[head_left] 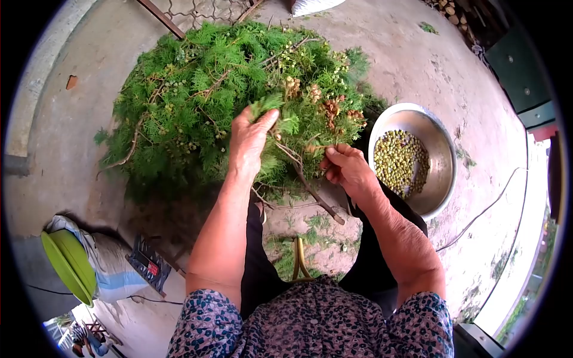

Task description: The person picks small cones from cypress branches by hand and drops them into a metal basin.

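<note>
On the concrete floor (412, 71), a metal basin (443, 170) sits just right of the right hand (353, 172), fingers pinching a thin stem (318, 147); the left hand (246, 143) grips a conifer sprig (267, 106), fingers closed.

The white sack (316, 5) — cut off by the top edge — shows only its lower part.

Concrete floor (477, 137), stained | green cabinet (518, 80) upper right | firewood (456, 15) beside it

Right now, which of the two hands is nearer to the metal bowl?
The right hand, which pinches a thin stem beside the metal bowl. The left hand is farther away, holding a green sprig over the leafy branches.
</note>
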Demonstrator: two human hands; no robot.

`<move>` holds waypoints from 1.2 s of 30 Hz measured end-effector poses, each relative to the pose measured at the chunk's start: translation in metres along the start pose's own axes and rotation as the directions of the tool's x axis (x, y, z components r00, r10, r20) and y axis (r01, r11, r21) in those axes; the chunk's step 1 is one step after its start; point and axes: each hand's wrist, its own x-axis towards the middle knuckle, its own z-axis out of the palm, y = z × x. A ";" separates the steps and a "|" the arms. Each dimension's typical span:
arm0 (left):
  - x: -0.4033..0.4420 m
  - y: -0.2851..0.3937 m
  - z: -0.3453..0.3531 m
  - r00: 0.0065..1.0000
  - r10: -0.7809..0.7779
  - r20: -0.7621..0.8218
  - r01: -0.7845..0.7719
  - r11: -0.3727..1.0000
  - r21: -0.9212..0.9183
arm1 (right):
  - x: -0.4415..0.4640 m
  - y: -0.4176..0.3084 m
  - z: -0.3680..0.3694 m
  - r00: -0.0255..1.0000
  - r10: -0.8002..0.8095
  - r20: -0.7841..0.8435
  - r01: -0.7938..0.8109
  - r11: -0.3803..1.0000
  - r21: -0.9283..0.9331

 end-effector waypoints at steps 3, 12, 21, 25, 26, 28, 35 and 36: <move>0.006 0.005 -0.007 0.986 0.049 -0.157 -0.016 0.979 0.204 | 0.003 -0.002 -0.005 0.996 -0.090 0.011 0.088 0.987 0.133; -0.006 0.004 0.012 0.602 0.686 0.409 -0.515 -0.059 0.855 | 0.000 -0.019 0.007 0.970 -0.243 0.021 0.225 0.924 0.308; -0.018 0.007 0.030 0.689 0.599 0.408 -0.709 0.438 0.553 | -0.002 -0.024 0.025 0.970 -0.224 0.099 0.172 0.911 0.375; -0.015 0.005 0.030 0.738 0.564 0.370 -0.669 0.543 0.507 | -0.003 -0.028 0.027 0.969 -0.225 0.101 0.175 0.915 0.363; -0.012 0.002 0.027 0.717 0.571 0.400 -0.693 0.520 0.500 | -0.003 -0.029 0.026 0.969 -0.227 0.102 0.177 0.915 0.362; -0.013 0.003 0.028 0.767 0.517 0.380 -0.642 0.626 0.443 | -0.004 -0.030 0.025 0.964 -0.237 0.119 0.189 0.929 0.317; -0.014 -0.009 0.034 0.852 0.424 0.306 -0.474 0.874 0.109 | 0.001 -0.024 0.025 0.952 -0.260 0.163 0.216 0.945 0.246; -0.016 -0.008 0.035 0.870 0.399 0.289 -0.442 0.892 0.099 | 0.000 -0.026 0.026 0.951 -0.260 0.165 0.216 0.945 0.246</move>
